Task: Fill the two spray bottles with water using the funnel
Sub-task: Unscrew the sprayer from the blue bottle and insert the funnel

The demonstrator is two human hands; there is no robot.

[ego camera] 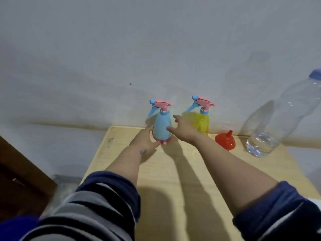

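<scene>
Dim bluish light, long arm shadows on the table [173, 171], soft blur throughout, wide-angle bending at edges

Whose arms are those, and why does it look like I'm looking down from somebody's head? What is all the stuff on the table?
There is no machine here. A person wears a camera on their head, so you see their own two arms reaching forward, in striped sleeves pushed up. There is only this one picture, taken from up there looking down.

On the wooden table, by the wall, stand two spray bottles with pink tops: a blue spray bottle and a yellow spray bottle. Next to the yellow one lies a red funnel, spout pointing up. Further right is a big clear water bottle with a blue cap and a little water at the bottom.

The left hand touches the bottom of the blue bottle. The right hand is open, fingers spread, right beside it. Nothing is lifted yet.
</scene>
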